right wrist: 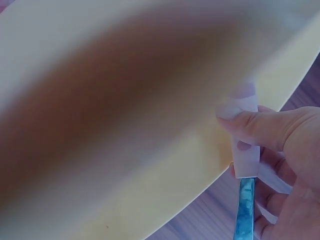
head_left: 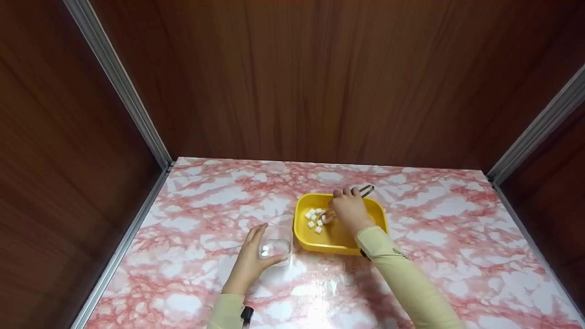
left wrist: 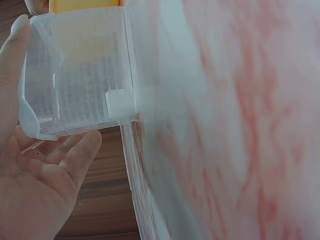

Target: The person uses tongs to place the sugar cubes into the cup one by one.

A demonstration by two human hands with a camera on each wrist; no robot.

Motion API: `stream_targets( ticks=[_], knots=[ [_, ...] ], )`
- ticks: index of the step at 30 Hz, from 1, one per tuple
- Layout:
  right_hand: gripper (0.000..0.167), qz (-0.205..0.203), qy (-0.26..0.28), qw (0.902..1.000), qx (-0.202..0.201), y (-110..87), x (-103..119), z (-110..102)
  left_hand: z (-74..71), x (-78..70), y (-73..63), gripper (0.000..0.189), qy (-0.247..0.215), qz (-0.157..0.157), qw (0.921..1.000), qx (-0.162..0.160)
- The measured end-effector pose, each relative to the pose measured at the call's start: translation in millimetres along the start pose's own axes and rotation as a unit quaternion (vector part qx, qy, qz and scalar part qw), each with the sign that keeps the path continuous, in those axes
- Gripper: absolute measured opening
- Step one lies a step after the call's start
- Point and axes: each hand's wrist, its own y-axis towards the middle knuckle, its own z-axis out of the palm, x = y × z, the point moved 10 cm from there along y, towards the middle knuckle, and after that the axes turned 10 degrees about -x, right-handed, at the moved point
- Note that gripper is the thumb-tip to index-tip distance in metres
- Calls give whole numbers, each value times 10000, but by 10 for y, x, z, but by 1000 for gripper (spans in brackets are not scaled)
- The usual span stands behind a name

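My left hand (head_left: 250, 257) holds a clear plastic container (left wrist: 90, 60) from the side, thumb on one wall and fingers on another. The container stands on the table just left of a yellow basin (head_left: 338, 249). A few small white cubes (head_left: 265, 249) lie at its bottom. Over the basin, my right hand (head_left: 351, 211) grips a pair of metal tongs (head_left: 367, 189), whose bent end sticks out beyond the knuckles. Several white cubes (head_left: 311, 224) are scattered in the basin's left half. My right hand hides the tongs' tips in the head view.
The table (head_left: 201, 201) has a red and white marbled top. Dark wood-grain panels (head_left: 292, 82) stand behind it and at both sides, with metal corner rails (head_left: 132, 87). A blurred shape fills much of the right wrist view.
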Motion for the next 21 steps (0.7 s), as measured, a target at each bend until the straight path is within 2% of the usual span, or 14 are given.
stream_targets(
  ticks=[8,14,21],
  knots=[
    [13,50,27,9999,101,-7,-3,-6,2,-12,8,99,15,45,10000,-29],
    [10,95,71,9999,38,-30,-15,-29,13,6,1,100,19,45,10000,-16],
    [14,76,122,9999,-32,-42,-32,-55,5,5,13,99,57,87,9999,-46]
  ],
)
